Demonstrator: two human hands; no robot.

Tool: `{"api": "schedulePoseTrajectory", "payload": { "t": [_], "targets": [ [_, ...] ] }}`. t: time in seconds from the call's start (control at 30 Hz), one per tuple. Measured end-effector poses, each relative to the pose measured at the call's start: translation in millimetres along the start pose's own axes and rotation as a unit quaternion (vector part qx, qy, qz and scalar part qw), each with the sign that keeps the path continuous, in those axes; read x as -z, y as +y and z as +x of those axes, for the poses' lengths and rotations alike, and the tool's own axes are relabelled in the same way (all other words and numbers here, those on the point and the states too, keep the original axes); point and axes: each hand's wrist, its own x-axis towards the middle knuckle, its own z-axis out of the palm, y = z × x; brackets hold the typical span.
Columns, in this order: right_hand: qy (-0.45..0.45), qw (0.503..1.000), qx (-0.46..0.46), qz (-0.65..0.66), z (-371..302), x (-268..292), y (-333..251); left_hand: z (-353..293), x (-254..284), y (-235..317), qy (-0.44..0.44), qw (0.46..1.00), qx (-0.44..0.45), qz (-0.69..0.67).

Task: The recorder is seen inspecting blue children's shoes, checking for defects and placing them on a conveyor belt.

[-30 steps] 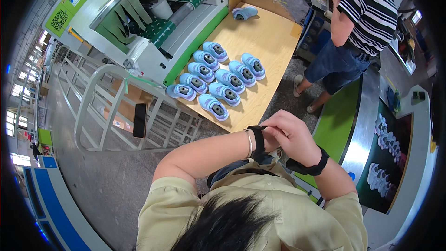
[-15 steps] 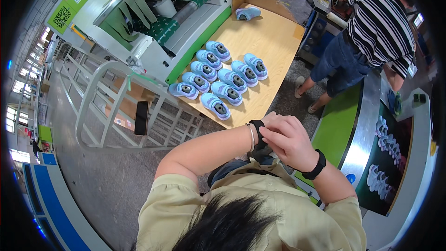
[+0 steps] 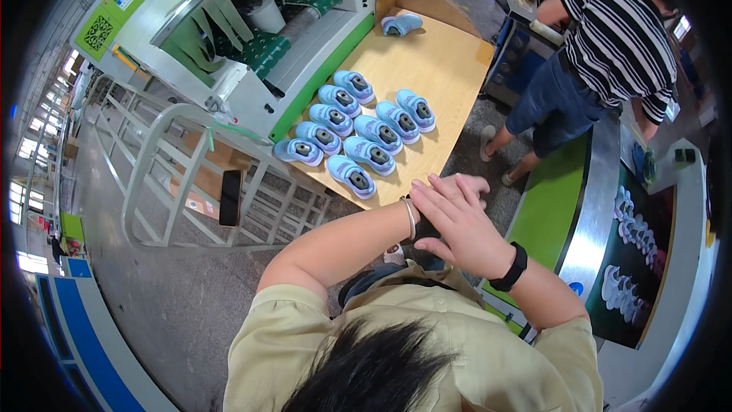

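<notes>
My right hand [image 3: 467, 235] lies across the back of my left hand and wrist, its fingers stretched out and holding nothing that I can see. A black wristband [image 3: 512, 268] is on my right wrist. Most of my left hand [image 3: 476, 185] is covered by the right one; only some fingers show past it. On my left wrist are a light bangle [image 3: 412, 218] and a black band partly under my right palm. Just beyond my hands, several light-blue shoes [image 3: 352, 176] with dark inserts stand in rows on a wooden table [image 3: 438, 53].
One more blue shoe [image 3: 401, 24] lies at the table's far end. A white-and-green conveyor machine [image 3: 255, 107] borders the table. A metal rack [image 3: 171, 175] with a phone [image 3: 230, 198] stands left. At right, a person in a striped shirt [image 3: 621, 38] works near a belt carrying pale shoes [image 3: 621, 294].
My right hand has gone from fingers bent at the left wrist's band to lying stretched over the left hand. The person at right has shifted slightly.
</notes>
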Motion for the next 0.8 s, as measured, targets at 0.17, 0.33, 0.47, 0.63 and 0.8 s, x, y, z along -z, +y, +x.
{"api": "schedulePoseTrajectory", "payload": {
  "t": [0.17,0.33,0.47,0.63,0.8],
  "targets": [
    [0.006,0.999,0.035,-0.039,12,9,0,11,-10,3,0.163,0.974,0.030,-0.153],
    [0.203,0.957,-0.055,0.199,-3,28,25,8,27,10,0.158,0.798,0.097,-0.573],
    [0.224,0.940,-0.229,0.117,-34,24,63,-12,45,-1,0.168,0.876,0.152,-0.425],
    [0.037,0.949,-0.303,-0.073,-87,-17,123,-65,40,-64,0.218,0.958,0.086,0.166],
    [-0.103,0.911,-0.398,-0.011,-150,-50,148,-135,40,-114,0.302,0.921,0.244,0.018]
  ]
}}
